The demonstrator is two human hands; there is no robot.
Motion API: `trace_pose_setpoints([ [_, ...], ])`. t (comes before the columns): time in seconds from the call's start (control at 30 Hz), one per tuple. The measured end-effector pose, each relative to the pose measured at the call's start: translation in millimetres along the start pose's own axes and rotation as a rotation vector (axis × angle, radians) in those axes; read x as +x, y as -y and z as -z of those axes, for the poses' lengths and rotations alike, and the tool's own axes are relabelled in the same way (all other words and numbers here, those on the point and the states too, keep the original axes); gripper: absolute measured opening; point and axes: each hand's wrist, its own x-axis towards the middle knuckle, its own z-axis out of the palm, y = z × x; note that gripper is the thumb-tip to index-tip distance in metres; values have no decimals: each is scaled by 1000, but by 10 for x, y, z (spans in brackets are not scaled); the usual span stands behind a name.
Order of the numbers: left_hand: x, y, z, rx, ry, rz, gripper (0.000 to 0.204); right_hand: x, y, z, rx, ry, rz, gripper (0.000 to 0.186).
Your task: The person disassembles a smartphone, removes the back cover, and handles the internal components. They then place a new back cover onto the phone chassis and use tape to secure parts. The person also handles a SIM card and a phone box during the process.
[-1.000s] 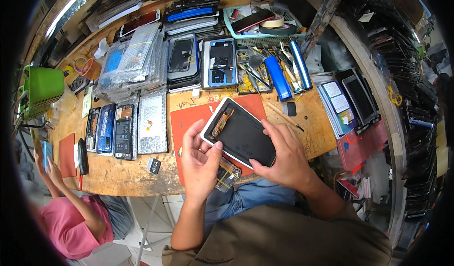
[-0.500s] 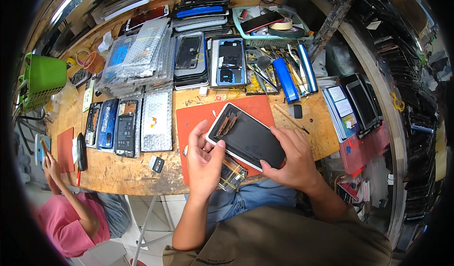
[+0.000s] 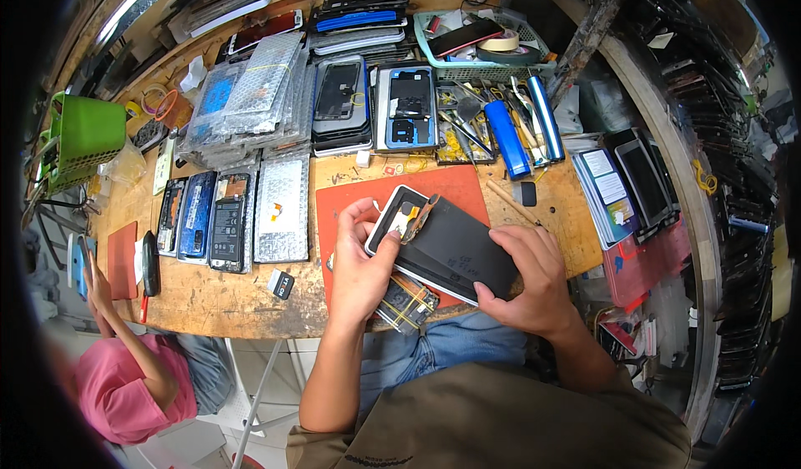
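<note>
My left hand [image 3: 364, 267] is closed on the left end of a white-rimmed black shell [image 3: 403, 197], held tilted above a red mat [image 3: 338, 206]. Over the shell lies a flat black panel [image 3: 459, 239] with faint handwriting, its upper left end raised. A coppery, ribbon-like strip [image 3: 424, 217] stands up at that end, beside small white and yellow parts in the shell. My right hand [image 3: 532, 279] grips the panel's right end, thumb on the near edge; whether it also holds the shell is hidden. Below them sits a phone part bound with yellow bands [image 3: 409, 306].
Opened phones [image 3: 227, 223], bubble-wrapped packs [image 3: 250, 93] and stacked phone frames [image 3: 338, 93] line the left and back. Blue cylinders [image 3: 506, 139] and tools stand behind the mat, near a green basket [image 3: 442, 64]. Another person in pink [image 3: 138, 385] works at left.
The black panel has shifted right, and its upper left end has risen off the shell, exposing white and yellow parts. The coppery strip has tipped upright. My right hand has moved slightly right.
</note>
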Motion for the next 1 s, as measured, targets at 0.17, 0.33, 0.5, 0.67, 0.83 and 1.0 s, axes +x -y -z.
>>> trace_pose_setpoints([
  [0.17, -22, 22, -12, 16, -5, -37, 50, 37, -14, -3, 23, 2, 15, 64],
  [0.33, -35, -6, 6, -16, 40, -50, 47, 86, -9, -86, 23, 51, 24, 57],
  [0.5, -81, -54, 45, -20, 52, 23, 47, 88, -1, -120, 34, 70, 40, 52],
  [0.67, -103, -85, 97, -83, 107, 41, 44, 79, 11, -96, -21, 87, 75, 49],
  [0.83, -82, -62, 99, -169, 86, 102, 41, 77, 25, -108, -27, 128, 79, 49],
  [1.0, -61, -16, 43, -31, 60, -12, 41, 70, -3, -132, -1, 121, 82, 53],
])
